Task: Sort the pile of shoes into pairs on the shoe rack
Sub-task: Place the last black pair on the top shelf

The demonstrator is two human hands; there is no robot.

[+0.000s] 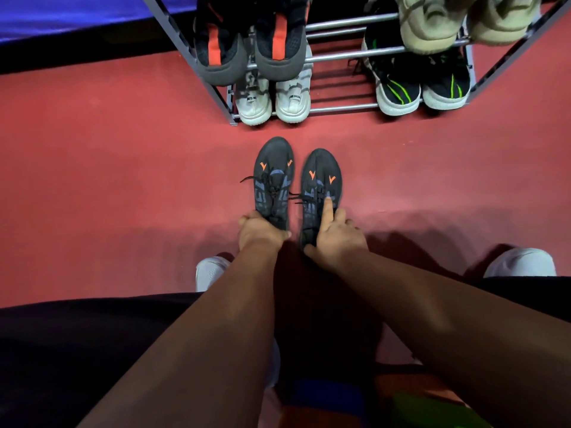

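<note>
Two dark grey sneakers with orange marks lie side by side on the red floor, toes toward the rack. My left hand [261, 231] grips the heel of the left sneaker [273, 177]. My right hand [335, 234] holds the heel of the right sneaker [321, 183], its index finger stretched along the upper. The grey metal shoe rack [340, 58] stands just beyond them. It holds a black-and-orange pair [250, 44], a white pair [273, 101], a black pair with green stripes [421, 84] and a beige pair [463, 20].
A gap on the rack's bottom rails [341, 108] lies between the white pair and the green-striped pair. My own white shoes [211, 271] [522, 262] rest on the floor either side of my arms. A blue surface [77, 13] runs along the far left.
</note>
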